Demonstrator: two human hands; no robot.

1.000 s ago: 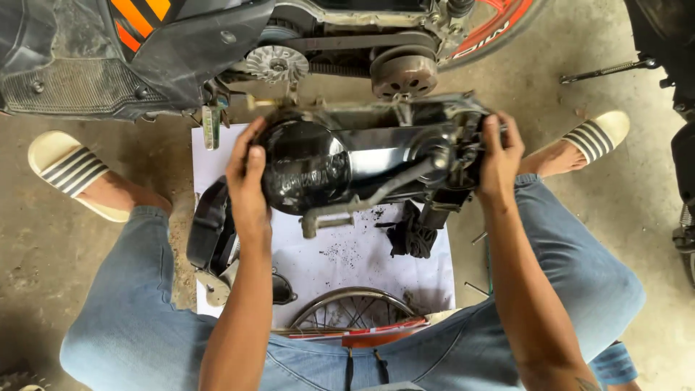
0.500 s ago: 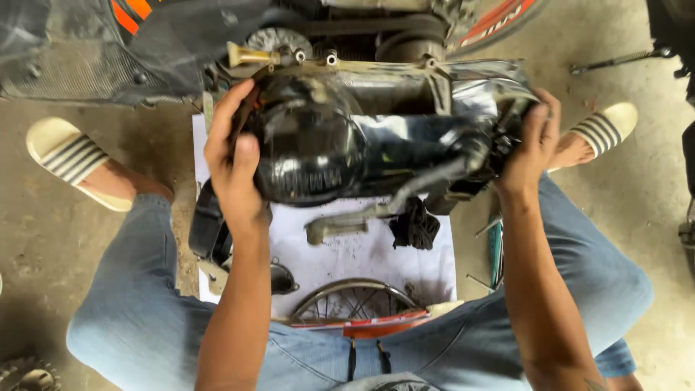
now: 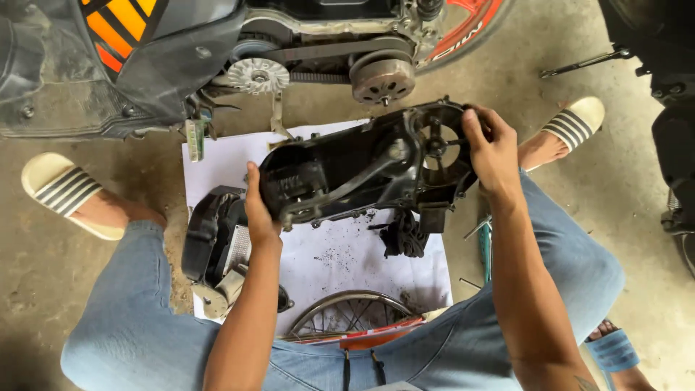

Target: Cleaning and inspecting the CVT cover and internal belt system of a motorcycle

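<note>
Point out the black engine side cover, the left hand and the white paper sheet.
black engine side cover [image 3: 362, 170], head view, on its middle span.
left hand [image 3: 259, 210], head view, on the back of the hand.
white paper sheet [image 3: 340, 261], head view, on a bare, speckled patch.

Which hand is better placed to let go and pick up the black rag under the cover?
Probably the right hand: it holds the black plastic engine cover at the end above the black rag; the left hand is farther.

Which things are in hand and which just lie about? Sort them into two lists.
In hand:
- black engine side cover, held at its ends by the left hand and right hand
- exposed belt drive on the scooter

Lying about:
- black rag
- black housing
- spoked wheel
- white sheet
</note>
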